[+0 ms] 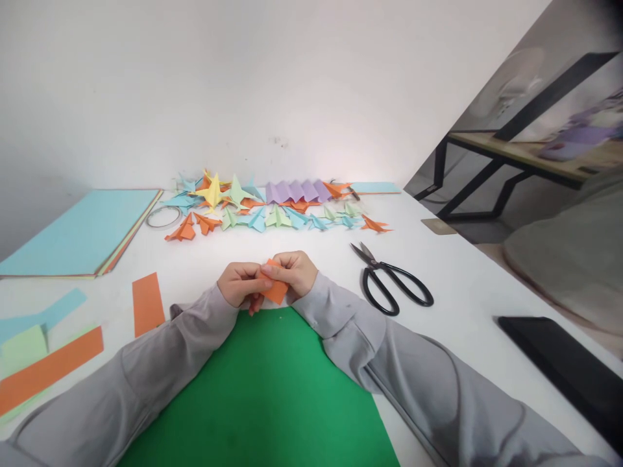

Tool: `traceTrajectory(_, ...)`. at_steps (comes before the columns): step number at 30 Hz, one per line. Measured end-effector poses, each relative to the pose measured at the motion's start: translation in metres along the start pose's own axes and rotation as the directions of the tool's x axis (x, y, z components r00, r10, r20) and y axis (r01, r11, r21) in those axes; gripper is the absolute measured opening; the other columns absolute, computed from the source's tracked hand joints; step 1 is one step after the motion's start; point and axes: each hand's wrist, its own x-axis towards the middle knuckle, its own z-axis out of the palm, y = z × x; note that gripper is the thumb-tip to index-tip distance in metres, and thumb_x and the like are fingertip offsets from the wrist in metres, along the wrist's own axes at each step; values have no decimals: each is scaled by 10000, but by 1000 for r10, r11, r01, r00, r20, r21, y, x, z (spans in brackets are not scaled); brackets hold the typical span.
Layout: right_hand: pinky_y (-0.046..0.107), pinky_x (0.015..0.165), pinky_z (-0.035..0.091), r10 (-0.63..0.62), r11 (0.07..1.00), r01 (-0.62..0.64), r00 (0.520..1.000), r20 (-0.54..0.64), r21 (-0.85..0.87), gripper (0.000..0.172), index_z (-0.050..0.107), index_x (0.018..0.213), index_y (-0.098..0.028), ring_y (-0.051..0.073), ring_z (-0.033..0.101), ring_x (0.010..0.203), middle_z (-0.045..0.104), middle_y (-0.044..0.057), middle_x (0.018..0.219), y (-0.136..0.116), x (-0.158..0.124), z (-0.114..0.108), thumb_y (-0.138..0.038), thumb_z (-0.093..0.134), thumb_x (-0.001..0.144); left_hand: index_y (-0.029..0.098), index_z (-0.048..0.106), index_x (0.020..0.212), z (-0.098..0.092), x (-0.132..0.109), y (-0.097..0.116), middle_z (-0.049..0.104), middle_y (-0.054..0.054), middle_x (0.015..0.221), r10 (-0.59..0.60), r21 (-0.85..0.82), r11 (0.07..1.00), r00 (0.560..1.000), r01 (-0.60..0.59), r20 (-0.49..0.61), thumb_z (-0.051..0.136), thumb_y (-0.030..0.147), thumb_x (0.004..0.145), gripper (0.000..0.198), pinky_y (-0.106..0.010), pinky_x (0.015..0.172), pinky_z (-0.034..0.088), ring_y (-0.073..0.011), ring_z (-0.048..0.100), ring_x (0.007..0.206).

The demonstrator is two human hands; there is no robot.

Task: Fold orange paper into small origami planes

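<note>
Between my two hands is a small piece of orange paper, held just above the far edge of a green sheet. My left hand pinches its left side with thumb and fingers. From the other side my right hand grips it, the thumb lying across its upper part. The fingers behind the paper are mostly hidden. Black-handled scissors lie to the right of my hands, blades slightly apart. An orange paper rectangle rests left of my left forearm.
Folded paper shapes, among them a yellow one and a purple pleated strip, line the wall. A stack of coloured sheets and a ring of tape lie left. Paper strips are at front left, a black tablet-like slab at right.
</note>
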Motion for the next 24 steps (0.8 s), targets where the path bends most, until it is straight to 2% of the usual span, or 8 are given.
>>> traceTrajectory(5,218,397,360,37,990,-36,999,-6,137,395,577,482,-134,83,479,380,569,-4,425,2,0,3,-499,704,565,125,509,485,-3,1,5,514,-7,324,-13,-59,998,1000,15,24,730,319,511,296,-191,262,336,-104,445,258)
traceTrajectory(10,209,379,339,19,991,-13,999,-41,130,412,566,462,-139,71,454,361,539,-21,393,1,0,4,-516,715,535,121,533,517,-2,-1,7,517,4,332,-13,-86,996,1000,13,5,732,300,521,268,-178,269,332,-100,457,272)
traceTrajectory(15,203,305,228,5,997,-1,999,-50,77,446,503,415,-157,54,360,286,451,-44,313,-5,-1,4,-533,693,562,127,516,520,-1,-3,4,512,29,358,16,-151,988,991,-36,-133,717,284,560,259,-172,292,346,-79,456,287)
traceTrajectory(20,201,272,170,25,999,-25,1000,-10,24,462,551,445,-146,46,322,247,429,-48,283,-5,-2,3,-578,658,570,133,517,541,-1,0,3,522,44,409,20,-191,978,948,-85,-318,744,309,522,288,-184,287,349,-78,458,302)
traceTrajectory(24,208,278,129,17,1000,-17,1000,4,-15,470,519,401,-154,37,285,240,391,-53,253,-3,-2,1,-565,652,585,134,521,542,0,1,2,502,53,406,21,-204,973,928,-104,-372,763,312,491,304,-177,303,342,-72,461,328)
